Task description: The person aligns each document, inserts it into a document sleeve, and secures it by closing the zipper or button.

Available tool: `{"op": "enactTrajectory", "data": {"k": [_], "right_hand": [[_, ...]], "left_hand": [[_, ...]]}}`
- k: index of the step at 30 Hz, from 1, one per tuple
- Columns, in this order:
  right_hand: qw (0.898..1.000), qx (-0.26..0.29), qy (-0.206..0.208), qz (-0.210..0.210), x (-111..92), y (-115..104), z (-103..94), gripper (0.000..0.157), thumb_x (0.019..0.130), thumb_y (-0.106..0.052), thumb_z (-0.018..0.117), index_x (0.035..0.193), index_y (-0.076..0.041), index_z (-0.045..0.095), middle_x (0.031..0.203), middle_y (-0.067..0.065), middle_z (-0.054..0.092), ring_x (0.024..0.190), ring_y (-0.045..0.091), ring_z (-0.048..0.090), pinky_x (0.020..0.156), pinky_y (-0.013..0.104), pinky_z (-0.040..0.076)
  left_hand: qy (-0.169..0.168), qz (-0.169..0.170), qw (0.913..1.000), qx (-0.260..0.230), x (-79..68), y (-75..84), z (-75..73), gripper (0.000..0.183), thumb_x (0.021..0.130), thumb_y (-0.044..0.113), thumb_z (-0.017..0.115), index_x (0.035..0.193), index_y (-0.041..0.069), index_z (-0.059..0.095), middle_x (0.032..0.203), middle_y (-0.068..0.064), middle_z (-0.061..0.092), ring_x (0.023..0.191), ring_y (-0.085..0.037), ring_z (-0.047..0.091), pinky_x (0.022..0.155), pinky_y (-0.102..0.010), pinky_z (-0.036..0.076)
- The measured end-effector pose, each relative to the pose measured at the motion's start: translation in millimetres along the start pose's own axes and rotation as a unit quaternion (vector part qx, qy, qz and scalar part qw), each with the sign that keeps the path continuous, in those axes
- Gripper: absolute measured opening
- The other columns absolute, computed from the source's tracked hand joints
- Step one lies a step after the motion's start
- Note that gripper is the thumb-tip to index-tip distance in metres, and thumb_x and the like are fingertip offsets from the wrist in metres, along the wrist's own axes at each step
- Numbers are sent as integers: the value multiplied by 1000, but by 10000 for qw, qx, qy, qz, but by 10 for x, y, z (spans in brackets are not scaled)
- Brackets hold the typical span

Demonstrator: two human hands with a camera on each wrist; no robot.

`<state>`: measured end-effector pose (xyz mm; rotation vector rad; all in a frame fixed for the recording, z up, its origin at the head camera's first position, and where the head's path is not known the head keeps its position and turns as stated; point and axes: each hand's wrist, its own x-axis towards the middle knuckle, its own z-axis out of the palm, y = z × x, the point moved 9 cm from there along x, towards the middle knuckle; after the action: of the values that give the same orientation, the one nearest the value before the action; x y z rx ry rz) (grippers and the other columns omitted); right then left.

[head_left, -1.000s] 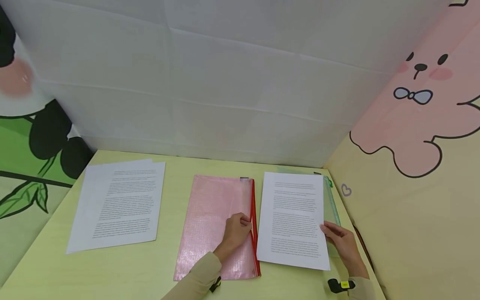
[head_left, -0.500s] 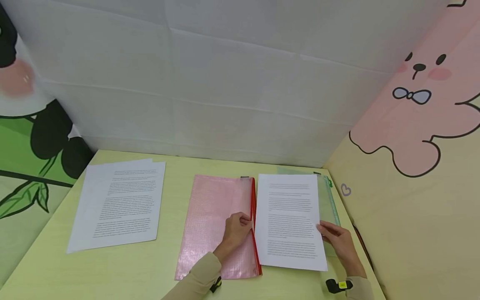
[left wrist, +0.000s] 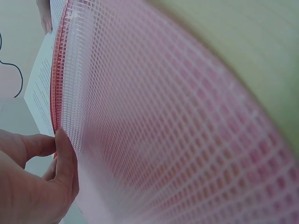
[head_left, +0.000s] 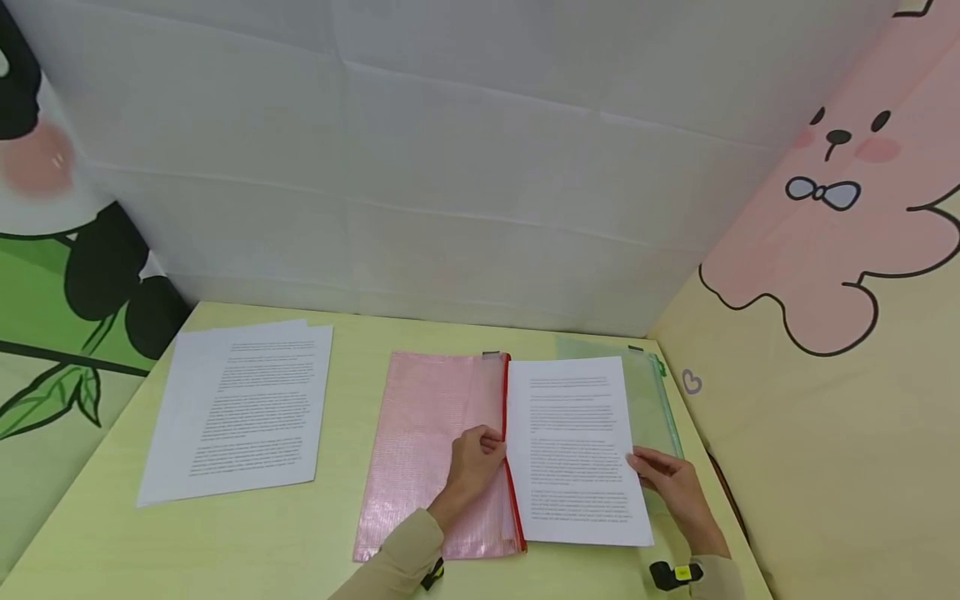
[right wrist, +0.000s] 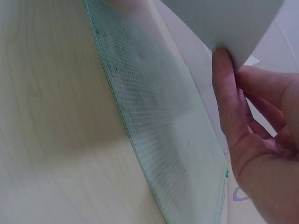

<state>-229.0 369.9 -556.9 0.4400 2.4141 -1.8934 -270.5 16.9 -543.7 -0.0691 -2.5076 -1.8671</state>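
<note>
A pink mesh zipper pouch (head_left: 420, 417) with a red zipper edge lies on the table, its zipper side facing right. My left hand (head_left: 474, 460) pinches that red edge near its middle; in the left wrist view the thumb and fingers (left wrist: 67, 154) hold the lifted rim. A printed sheet of paper (head_left: 577, 450) is held by its right edge between the thumb and fingers of my right hand (head_left: 675, 487). The sheet's left edge meets the pouch's red zipper edge; whether it lies inside the opening I cannot tell. In the right wrist view the paper (right wrist: 229, 23) is raised above a green mesh pouch (right wrist: 154, 107).
The green pouch lies on the table at the right, partly under the sheet. Several printed sheets (head_left: 247, 408) lie on the left of the yellow table (head_left: 341, 500). A white wall (head_left: 450, 167) stands behind, and a wall with a pink bear (head_left: 825, 242) at the right.
My right hand has moved the sheet left and slightly toward me, bringing its left edge to the pink pouch's zipper edge. My left hand has stayed on that edge.
</note>
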Motion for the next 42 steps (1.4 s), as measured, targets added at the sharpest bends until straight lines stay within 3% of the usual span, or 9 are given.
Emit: {"op": "enactTrajectory", "data": {"k": [15, 28, 36, 42], "right_hand": [[9996, -79, -246, -144, 23, -53, 187, 42, 95, -13, 75, 127, 12, 65, 111, 15, 74, 90, 16, 73, 77, 29, 61], [9981, -227, -503, -291, 7, -119, 233, 42, 96, -15, 74, 128, 11, 65, 117, 22, 71, 93, 16, 73, 79, 28, 61], [9962, -143, -756, -408, 15, -169, 284, 42, 96, -14, 73, 129, 11, 65, 119, 25, 70, 94, 18, 74, 80, 30, 61], [9958, -180, -790, -418, 33, -182, 300, 42, 96, -15, 74, 128, 10, 66, 119, 24, 71, 94, 19, 75, 81, 30, 61]], "left_hand": [[-132, -48, 9993, -339, -13, 15, 16, 4, 87, -6, 69, 91, -7, 68, 80, -7, 67, 71, -13, 64, 63, -20, 56], [-96, 98, 9999, -6, -10, 25, -7, 7, 90, -1, 69, 89, -8, 69, 80, -4, 68, 72, -12, 63, 66, -22, 56], [2, 361, 9993, 30, -21, 64, -26, 3, 87, -6, 67, 86, -6, 70, 78, -6, 68, 72, -13, 65, 66, -24, 57], [-19, 346, 9994, 77, -22, 64, -34, 6, 86, -8, 67, 88, -5, 71, 79, -7, 69, 72, -14, 65, 66, -24, 56]]}}
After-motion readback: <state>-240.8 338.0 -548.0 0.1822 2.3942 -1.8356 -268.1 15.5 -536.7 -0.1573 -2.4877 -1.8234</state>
